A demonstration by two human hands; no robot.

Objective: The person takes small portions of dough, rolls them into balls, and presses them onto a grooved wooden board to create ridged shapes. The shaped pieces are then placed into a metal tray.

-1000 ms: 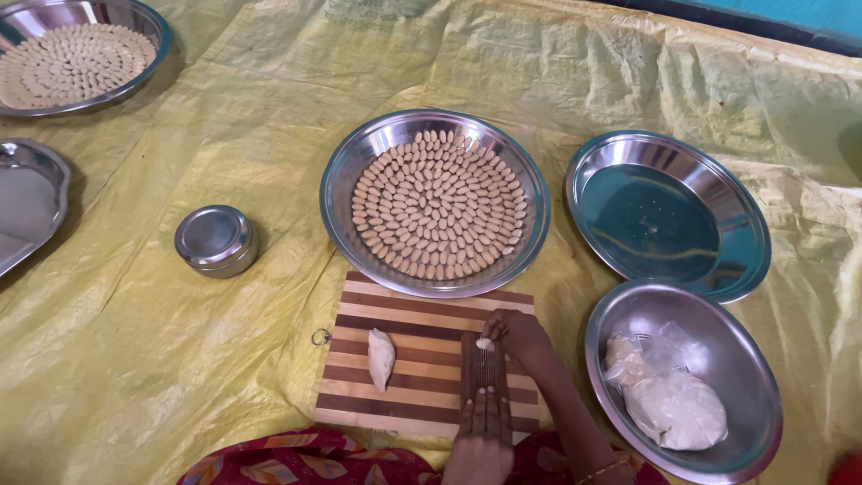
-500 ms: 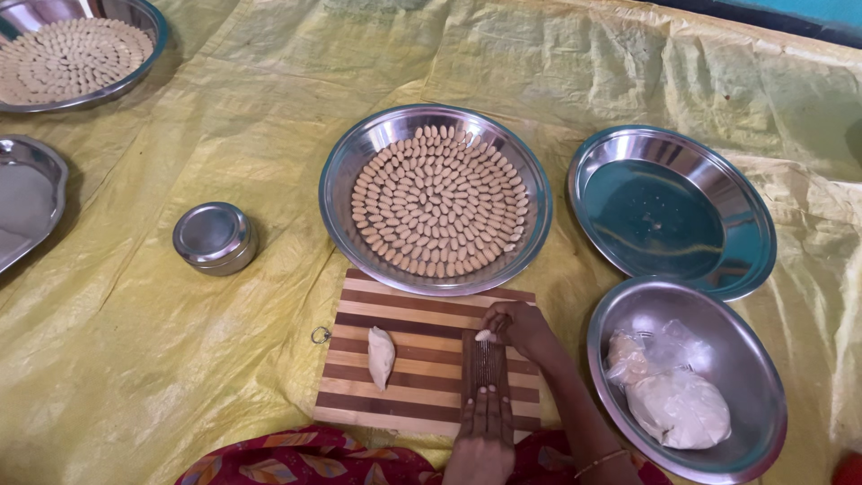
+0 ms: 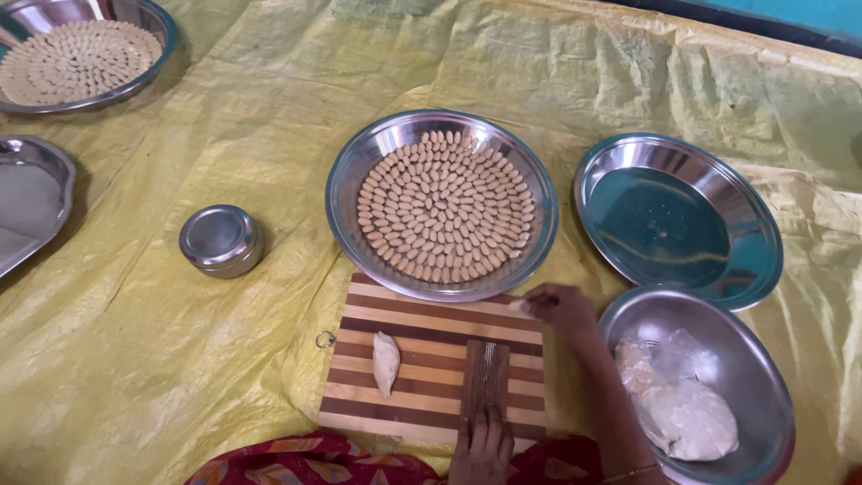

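Fingertips [image 3: 525, 305] of the right hand [image 3: 558, 307] were pinched on a small dough piece [image 3: 515, 305] beside the filled steel plate [image 3: 352, 193]. Left hand [image 3: 482, 442] fingers, held together, were laid flat on the ridged wood block [image 3: 486, 377] atop the striped board [image 3: 431, 328], w/ a dough lump [image 3: 386, 362] left nearby.

Cutting board [image 3: 422, 359]: wood, striped light/dark, matt, smooth. Ridged block [image 3: 486, 382] on it: dark wood, fine grooves, rough. Plates, e.g. filled plate [image 3: 359, 180] and empty plate [image 3: 682, 171]: polished metal, glossy, reflective. Small lidded tin [image 3: 220, 239]: metal, duller sheen. Ground sheet [image 3: 162, 359]: yellow plastic, crinkled, semi-gloss. Dough piece [image 3: 386, 362]: pale, matt, soft-looking.
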